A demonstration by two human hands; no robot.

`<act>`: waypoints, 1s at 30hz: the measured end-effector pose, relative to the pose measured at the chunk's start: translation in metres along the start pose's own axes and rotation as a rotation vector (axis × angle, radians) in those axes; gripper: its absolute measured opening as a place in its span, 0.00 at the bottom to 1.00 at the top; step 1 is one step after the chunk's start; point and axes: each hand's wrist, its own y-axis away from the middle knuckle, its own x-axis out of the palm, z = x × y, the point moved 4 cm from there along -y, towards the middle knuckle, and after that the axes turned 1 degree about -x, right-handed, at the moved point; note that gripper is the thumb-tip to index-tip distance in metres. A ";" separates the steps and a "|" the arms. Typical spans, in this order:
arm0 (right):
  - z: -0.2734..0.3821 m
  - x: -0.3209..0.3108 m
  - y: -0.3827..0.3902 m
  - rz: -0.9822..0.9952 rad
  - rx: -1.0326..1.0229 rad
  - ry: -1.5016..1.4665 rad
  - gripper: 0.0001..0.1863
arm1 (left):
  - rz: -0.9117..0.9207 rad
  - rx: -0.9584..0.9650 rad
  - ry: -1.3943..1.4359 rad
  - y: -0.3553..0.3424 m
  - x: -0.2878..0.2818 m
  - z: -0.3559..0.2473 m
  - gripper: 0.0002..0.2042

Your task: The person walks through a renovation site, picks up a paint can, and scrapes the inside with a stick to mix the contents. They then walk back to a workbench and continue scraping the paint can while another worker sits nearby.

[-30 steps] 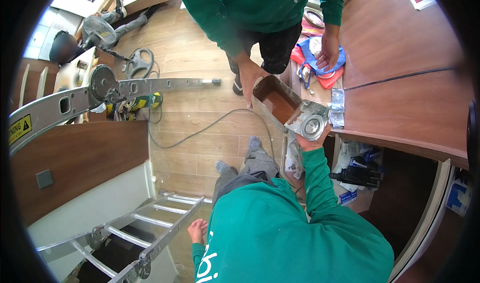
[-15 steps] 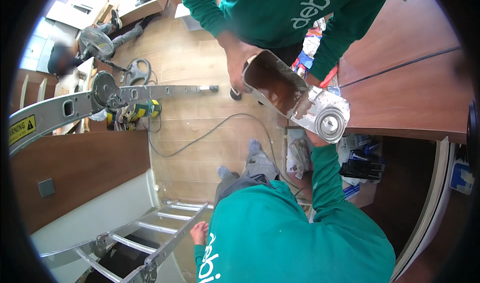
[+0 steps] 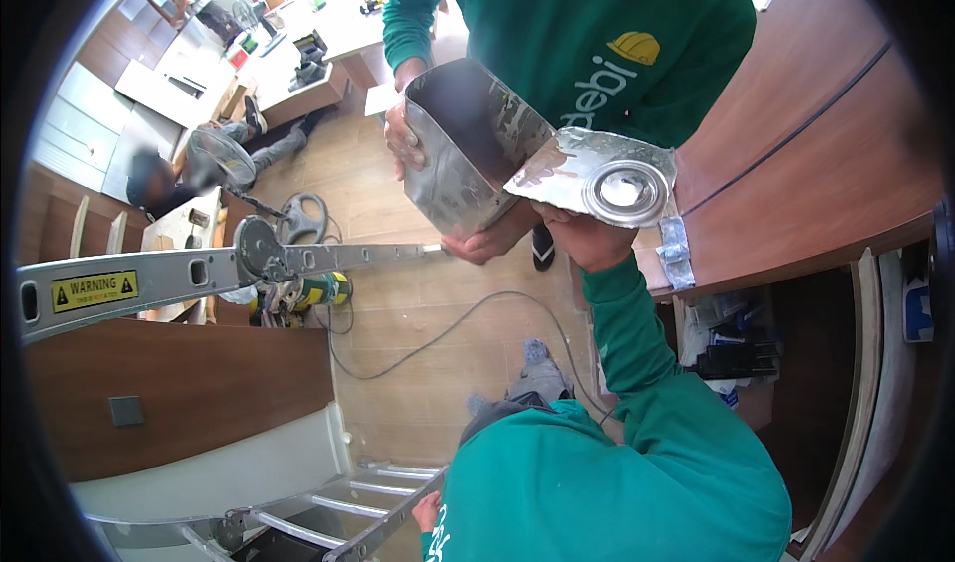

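Note:
A large open rectangular metal can [image 3: 453,179], dark inside, is tilted between me and a co-worker in a green top. Its cut, bent-back lid [image 3: 577,169] has a round ringed spout. My right hand [image 3: 597,241] reaches up from below, its fingers closed on this lid's near edge. The co-worker's one hand [image 3: 401,139] grips the can's left side, and the other hand [image 3: 487,241] supports it from below. Low at my left side, my left hand [image 3: 428,512] hangs beside the ladder rail with fingers curled, nothing visible in it; my body partly hides it.
A metal ladder [image 3: 358,507] stands at lower left. Another metal ladder arm [image 3: 179,279] reaches across the left side. A cable [image 3: 438,328] winds over the floor. At right is a brown wooden counter [image 3: 796,184] above a cupboard with supplies. Other people [image 3: 149,179] are at far left.
The can has shifted left, turning its opening. My right hand has risen and moved left with the lid. The co-worker's second hand now shows under the can. The view has shifted.

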 end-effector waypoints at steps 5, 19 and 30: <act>-0.009 0.044 -0.025 0.436 0.105 -0.013 0.35 | -0.086 -0.249 0.205 0.002 0.005 0.026 0.12; -0.032 0.061 -0.017 0.368 0.149 0.098 0.23 | -0.126 -0.189 0.639 0.010 -0.006 -0.129 0.15; -0.039 0.022 -0.003 0.004 -0.088 1.156 0.17 | -0.073 -0.162 0.670 -0.024 -0.011 -0.132 0.16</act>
